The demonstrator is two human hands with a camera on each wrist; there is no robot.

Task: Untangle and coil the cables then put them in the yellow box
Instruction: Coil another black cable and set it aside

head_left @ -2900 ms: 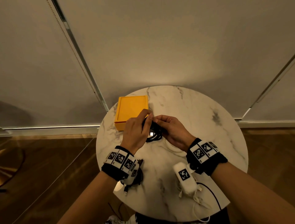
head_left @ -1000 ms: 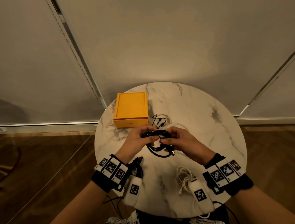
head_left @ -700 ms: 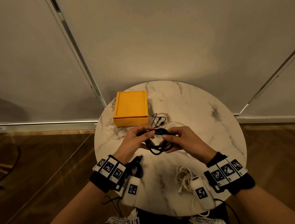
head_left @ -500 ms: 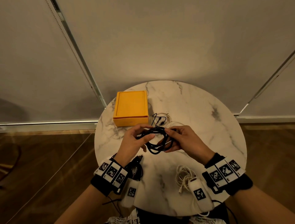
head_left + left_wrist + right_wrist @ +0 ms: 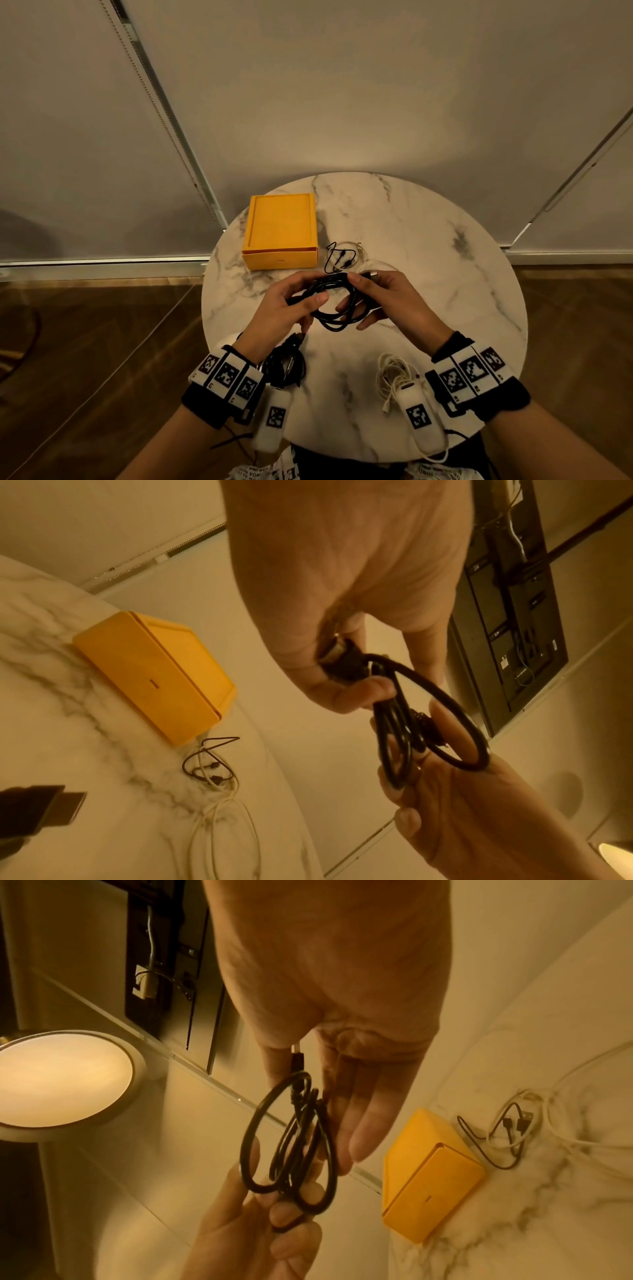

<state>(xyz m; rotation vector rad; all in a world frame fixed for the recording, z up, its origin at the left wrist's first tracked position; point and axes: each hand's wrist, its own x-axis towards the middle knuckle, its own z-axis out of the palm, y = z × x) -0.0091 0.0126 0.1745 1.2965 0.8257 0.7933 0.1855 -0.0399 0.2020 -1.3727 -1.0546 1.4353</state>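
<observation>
The round marble counter (image 5: 428, 240) carries everything, set on a dark wood floor (image 5: 85, 342) before a pale wall. Toward its far left side sits the yellow box (image 5: 279, 233), closed, its lid on, lying flat on the stone.

Above the middle of the counter the two hands meet around a black cable (image 5: 337, 301) wound into several loops. The left hand (image 5: 277, 315) has its grip clenched on one side of the coil, thumb and forefinger pinching the strands together; the left wrist view shows a plug end tucked under that thumb. The right hand (image 5: 397, 301) grasps the opposite side of the same coil, thumb on top near a metal-tipped plug, while its other fingers lie fairly straight beneath the loops. The coil hangs in the air between the hands, clear of the stone.

Just right of the box, beyond the hands, a thin black cable (image 5: 337, 258) lies loosely tangled with a white cable (image 5: 363, 260) on the counter. Near the front edge, a second bundle of black cable (image 5: 286, 366) rests by the left wrist, and a heap of white cable (image 5: 394, 373) lies by the right wrist.
</observation>
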